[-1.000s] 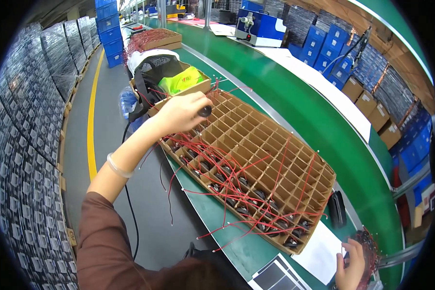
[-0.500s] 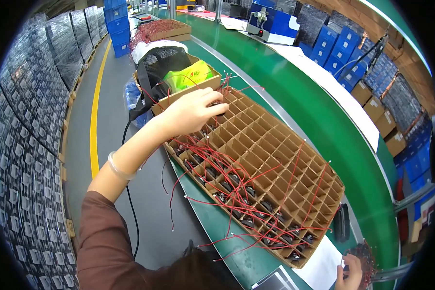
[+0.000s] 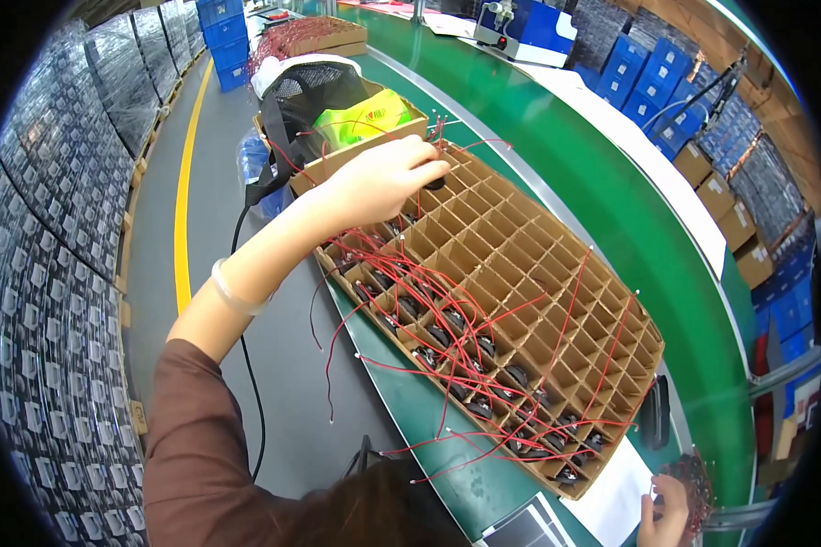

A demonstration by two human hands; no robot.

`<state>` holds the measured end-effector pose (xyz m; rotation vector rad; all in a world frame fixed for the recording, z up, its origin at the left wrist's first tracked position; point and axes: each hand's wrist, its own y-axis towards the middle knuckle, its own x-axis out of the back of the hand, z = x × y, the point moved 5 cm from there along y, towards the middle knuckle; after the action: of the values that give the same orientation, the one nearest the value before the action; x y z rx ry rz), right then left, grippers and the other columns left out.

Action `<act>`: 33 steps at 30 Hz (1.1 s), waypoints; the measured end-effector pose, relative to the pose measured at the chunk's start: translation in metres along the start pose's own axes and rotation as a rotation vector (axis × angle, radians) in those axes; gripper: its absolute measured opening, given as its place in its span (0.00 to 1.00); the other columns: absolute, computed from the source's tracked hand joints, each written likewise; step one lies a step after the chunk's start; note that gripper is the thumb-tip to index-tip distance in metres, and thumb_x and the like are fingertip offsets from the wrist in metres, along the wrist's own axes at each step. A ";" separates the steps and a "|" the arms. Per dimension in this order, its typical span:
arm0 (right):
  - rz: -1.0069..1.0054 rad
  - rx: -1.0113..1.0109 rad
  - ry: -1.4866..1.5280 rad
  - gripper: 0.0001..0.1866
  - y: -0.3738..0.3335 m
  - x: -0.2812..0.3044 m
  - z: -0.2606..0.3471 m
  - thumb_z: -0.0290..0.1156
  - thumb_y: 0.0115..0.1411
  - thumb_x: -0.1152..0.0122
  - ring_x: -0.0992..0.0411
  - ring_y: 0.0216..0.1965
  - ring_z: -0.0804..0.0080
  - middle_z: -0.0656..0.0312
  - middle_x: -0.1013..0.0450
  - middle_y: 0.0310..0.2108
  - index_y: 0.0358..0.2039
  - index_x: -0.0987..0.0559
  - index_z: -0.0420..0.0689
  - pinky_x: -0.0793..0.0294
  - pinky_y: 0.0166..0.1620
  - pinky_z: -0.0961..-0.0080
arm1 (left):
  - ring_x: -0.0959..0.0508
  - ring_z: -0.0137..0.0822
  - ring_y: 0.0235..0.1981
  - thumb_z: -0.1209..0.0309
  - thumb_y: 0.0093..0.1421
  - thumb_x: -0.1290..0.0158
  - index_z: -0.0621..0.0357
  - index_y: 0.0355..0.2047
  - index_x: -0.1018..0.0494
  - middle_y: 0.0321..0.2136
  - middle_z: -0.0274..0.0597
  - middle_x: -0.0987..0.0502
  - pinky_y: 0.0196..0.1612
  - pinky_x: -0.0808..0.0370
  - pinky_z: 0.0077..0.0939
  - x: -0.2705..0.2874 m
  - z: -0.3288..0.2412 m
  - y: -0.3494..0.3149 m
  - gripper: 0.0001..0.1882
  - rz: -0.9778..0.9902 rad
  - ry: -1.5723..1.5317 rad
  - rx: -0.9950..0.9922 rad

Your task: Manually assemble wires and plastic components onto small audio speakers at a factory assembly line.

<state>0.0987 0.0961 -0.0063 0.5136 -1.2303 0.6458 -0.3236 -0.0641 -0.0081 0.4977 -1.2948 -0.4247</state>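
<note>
Left hand closes on a small black part above the far corner of the cardboard grid tray on the green table. Right hand, at the lower edge, grasps a bundle of red-wired parts; red wires trail from the tray's near cells.

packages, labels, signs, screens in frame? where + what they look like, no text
Yellow-green plastic packet: in the open box past the left hand, crumpled, red patch.
Blue crates: stacked top left by the yellow floor line.
Blue boxes: stacked top right beyond the green belt.
Brown cartons: right edge, plain.
White paper sheet: bottom right by the right hand.
Screens, signs: none clear.
</note>
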 end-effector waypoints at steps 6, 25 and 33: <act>0.005 0.066 -0.035 0.11 -0.002 0.001 0.008 0.24 0.48 0.50 0.33 0.33 0.63 0.54 0.34 0.36 0.35 0.31 0.39 0.34 0.33 0.78 | 0.33 0.38 0.33 0.78 0.39 0.53 0.60 0.34 0.33 0.30 0.44 0.37 0.32 0.32 0.26 -0.022 0.010 -0.002 0.17 0.100 0.138 -0.203; -0.008 0.027 -0.059 0.12 -0.014 0.009 0.008 0.24 0.47 0.49 0.33 0.27 0.67 0.54 0.32 0.31 0.35 0.29 0.41 0.35 0.28 0.79 | 0.33 0.37 0.35 0.78 0.36 0.52 0.61 0.24 0.33 0.27 0.40 0.34 0.34 0.32 0.26 -0.025 0.001 0.002 0.10 0.312 0.012 -0.220; -0.118 0.123 0.019 0.12 -0.019 0.006 0.009 0.19 0.40 0.49 0.34 0.27 0.64 0.55 0.33 0.27 0.31 0.30 0.39 0.36 0.26 0.77 | 0.28 0.42 0.24 0.82 0.37 0.57 0.62 0.20 0.31 0.18 0.44 0.29 0.28 0.32 0.29 -0.031 0.009 0.023 0.07 0.411 -0.326 0.148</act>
<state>0.1068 0.0773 0.0012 0.6762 -1.1381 0.6273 -0.3391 -0.0283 -0.0180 0.2783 -1.7074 -0.0646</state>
